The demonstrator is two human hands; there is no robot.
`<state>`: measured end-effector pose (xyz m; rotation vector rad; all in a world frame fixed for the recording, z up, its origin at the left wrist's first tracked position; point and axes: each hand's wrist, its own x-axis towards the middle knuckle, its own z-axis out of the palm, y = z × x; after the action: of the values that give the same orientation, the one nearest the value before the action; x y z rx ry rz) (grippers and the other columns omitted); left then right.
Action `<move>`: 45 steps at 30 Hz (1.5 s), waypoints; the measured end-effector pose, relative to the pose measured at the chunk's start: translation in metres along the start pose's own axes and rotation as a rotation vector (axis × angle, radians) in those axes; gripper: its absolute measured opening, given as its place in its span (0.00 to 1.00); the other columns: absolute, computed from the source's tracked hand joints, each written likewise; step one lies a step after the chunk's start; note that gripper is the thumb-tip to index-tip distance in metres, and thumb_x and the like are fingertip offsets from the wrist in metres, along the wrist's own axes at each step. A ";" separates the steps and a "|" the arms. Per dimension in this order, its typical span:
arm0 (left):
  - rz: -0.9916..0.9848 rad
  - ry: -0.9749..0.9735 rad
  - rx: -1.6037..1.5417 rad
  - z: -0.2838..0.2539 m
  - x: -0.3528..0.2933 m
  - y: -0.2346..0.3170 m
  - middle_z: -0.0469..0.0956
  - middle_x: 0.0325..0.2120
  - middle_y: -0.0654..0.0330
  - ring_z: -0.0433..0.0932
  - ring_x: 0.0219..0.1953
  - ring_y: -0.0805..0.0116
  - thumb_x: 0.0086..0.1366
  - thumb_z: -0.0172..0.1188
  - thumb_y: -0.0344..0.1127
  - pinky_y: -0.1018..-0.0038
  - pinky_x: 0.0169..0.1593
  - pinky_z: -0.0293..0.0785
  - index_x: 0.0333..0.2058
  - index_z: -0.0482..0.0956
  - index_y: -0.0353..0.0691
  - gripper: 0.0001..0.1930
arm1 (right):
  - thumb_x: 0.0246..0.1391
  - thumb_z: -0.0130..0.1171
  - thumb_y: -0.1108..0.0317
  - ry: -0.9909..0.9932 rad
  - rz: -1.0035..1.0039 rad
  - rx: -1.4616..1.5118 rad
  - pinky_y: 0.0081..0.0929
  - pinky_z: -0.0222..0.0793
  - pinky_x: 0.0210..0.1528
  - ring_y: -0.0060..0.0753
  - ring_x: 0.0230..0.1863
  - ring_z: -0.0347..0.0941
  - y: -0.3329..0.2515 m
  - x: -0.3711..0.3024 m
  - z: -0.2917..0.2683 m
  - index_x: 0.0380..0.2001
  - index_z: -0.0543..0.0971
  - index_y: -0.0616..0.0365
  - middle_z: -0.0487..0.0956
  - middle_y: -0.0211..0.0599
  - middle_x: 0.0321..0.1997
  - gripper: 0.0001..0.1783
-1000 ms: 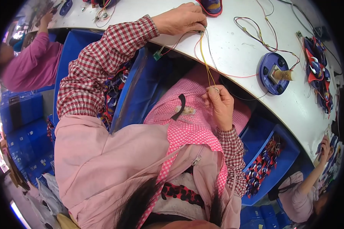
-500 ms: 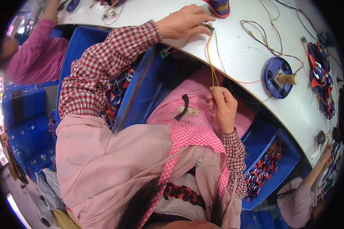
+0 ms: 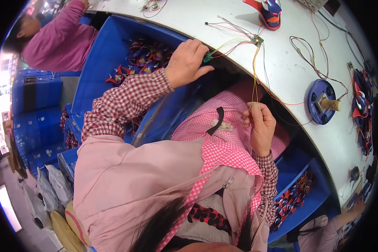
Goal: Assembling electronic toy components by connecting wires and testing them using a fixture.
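Note:
My left hand (image 3: 190, 63) is at the table's front edge, thumb stretched away from the fingers. A small green circuit board (image 3: 208, 57) lies right at its fingertips, partly hidden by them. Thin coloured wires link it to another small circuit board (image 3: 256, 40) on the white table. From that second board, yellow wires (image 3: 255, 82) run down over the edge to my right hand (image 3: 261, 126), which pinches their ends between thumb and forefinger above my lap.
A blue round base (image 3: 319, 102) with a tan cylinder sits on the white table (image 3: 281, 54), beside looped wires (image 3: 311, 59). A red-and-blue toy part (image 3: 271, 14) stands farther back. Blue bins (image 3: 101, 67) of similar parts flank my lap. Co-workers sit at left (image 3: 59, 42) and lower right.
My left hand has left the board on the table and moved down to the green board at the edge. My right hand keeps its pinch on the yellow wires. The view has shifted.

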<state>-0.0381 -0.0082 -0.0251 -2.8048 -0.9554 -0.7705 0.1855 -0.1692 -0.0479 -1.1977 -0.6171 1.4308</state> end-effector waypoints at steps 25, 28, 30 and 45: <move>-0.926 -0.471 -1.469 -0.009 0.021 0.064 0.72 0.19 0.66 0.69 0.15 0.83 0.62 0.56 0.35 0.87 0.17 0.63 0.29 0.70 0.37 0.08 | 0.51 0.59 0.75 0.062 -0.618 -0.627 0.14 0.61 0.25 0.18 0.24 0.65 -0.010 0.025 0.041 0.32 0.74 0.63 0.72 0.31 0.25 0.06; -0.953 -0.445 -1.498 -0.005 0.017 0.066 0.72 0.18 0.66 0.68 0.15 0.83 0.62 0.56 0.34 0.87 0.17 0.63 0.29 0.70 0.37 0.08 | 0.48 0.60 0.77 0.054 -0.651 -0.642 0.22 0.65 0.24 0.32 0.24 0.70 -0.007 0.027 0.041 0.32 0.73 0.63 0.73 0.39 0.26 0.08; -0.966 -0.430 -1.517 -0.003 0.017 0.065 0.72 0.18 0.66 0.68 0.15 0.83 0.62 0.56 0.34 0.87 0.17 0.63 0.29 0.70 0.37 0.08 | 0.46 0.61 0.78 0.049 -0.667 -0.653 0.26 0.67 0.24 0.40 0.24 0.72 -0.006 0.029 0.041 0.32 0.73 0.64 0.73 0.42 0.26 0.09; -1.044 -0.465 -1.561 0.000 0.011 0.062 0.72 0.18 0.66 0.70 0.15 0.82 0.62 0.56 0.34 0.87 0.17 0.64 0.30 0.69 0.38 0.07 | 0.48 0.61 0.76 0.068 -0.676 -0.704 0.22 0.66 0.25 0.31 0.23 0.73 -0.002 0.030 0.041 0.31 0.74 0.62 0.75 0.39 0.25 0.07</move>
<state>0.0059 -0.0520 -0.0147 -3.4151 -3.1719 -1.3932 0.1529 -0.1302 -0.0411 -1.3649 -1.3925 0.5976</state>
